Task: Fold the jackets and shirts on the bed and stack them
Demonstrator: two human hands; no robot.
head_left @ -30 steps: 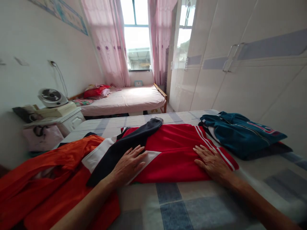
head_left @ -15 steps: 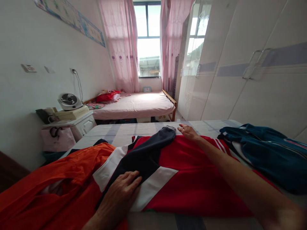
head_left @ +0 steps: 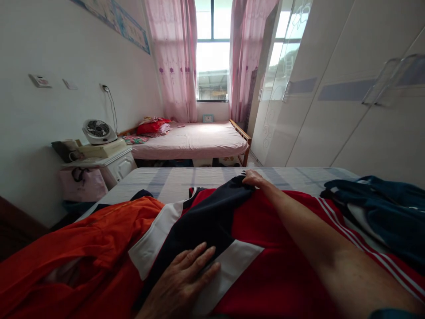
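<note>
Right hand [head_left: 255,178] has moved, pinching the white-striped navy cloth cuff [head_left: 241,175]; flat left hand [head_left: 184,278], seven o'clock, seemingly steadies it.

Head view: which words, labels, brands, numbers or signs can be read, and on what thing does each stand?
No text is readable.
Wall poster: marks too small and blurred to read.
Wall plate: reddish mark, too small to make out.
Blue-framed object below the window: marks too small to read.
Red, navy and white garment: no lettering visible.
</note>
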